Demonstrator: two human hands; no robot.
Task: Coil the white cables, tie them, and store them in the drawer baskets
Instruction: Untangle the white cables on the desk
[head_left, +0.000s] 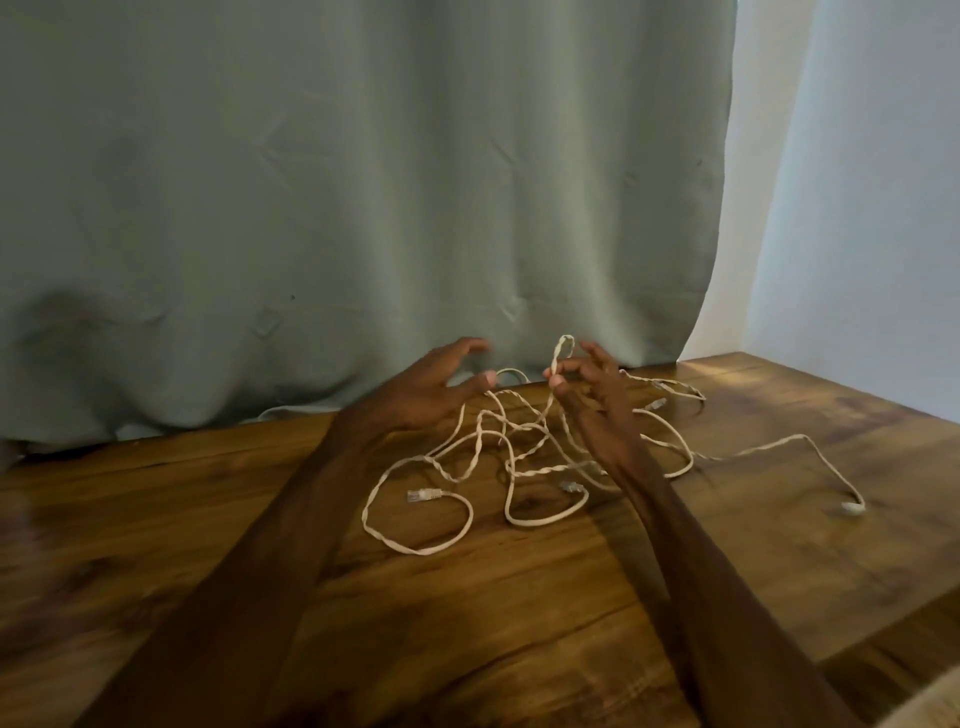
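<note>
A tangle of white cables (498, 457) lies in loose loops on the wooden table (363, 597), with clear plugs at several ends, one plug (425, 494) at the left and another plug (852, 508) far right. My right hand (592, 389) pinches a raised loop of cable between thumb and forefinger above the pile. My left hand (441, 382) hovers just left of it with fingers spread and holds nothing. No drawer or basket is in view.
A grey-green curtain (363, 208) hangs along the table's far edge, touching the tabletop. A pale wall (857, 208) stands at the right. The table's right edge (883, 639) drops off at the lower right corner.
</note>
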